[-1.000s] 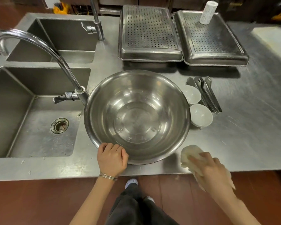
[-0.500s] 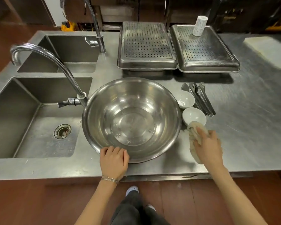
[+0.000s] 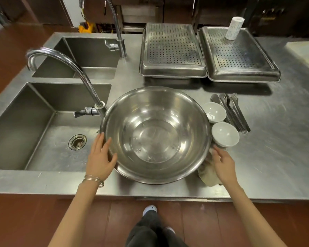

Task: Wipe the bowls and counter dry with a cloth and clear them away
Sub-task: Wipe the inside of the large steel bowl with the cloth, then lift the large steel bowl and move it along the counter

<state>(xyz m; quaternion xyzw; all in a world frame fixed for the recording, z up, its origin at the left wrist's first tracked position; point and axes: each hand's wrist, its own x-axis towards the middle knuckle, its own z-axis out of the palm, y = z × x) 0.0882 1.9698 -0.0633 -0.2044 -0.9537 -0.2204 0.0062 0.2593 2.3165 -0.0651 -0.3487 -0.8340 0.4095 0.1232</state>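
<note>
2 open hands flank the large round steel bowl [image 3: 155, 134]: left hand [image 3: 100, 158] touches its rim, right hand [image 3: 223, 163] (fingers straight) rests on a beige cloth [image 3: 208, 175].

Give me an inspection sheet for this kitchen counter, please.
Surface: steel counter, scuffed; double sink at left.
Job's things: large steel bowl upright, centre; far white bowl and near white bowl at its right; cloth beside it.
Clutter: cutlery; left perforated tray; right perforated tray carrying a white roll.
Hands: left hand on the big bowl's rim, fingers straight; right hand on the cloth, fingers straight.
Cables: nothing seen.
Surroundings: faucet, red-brown floor.
</note>
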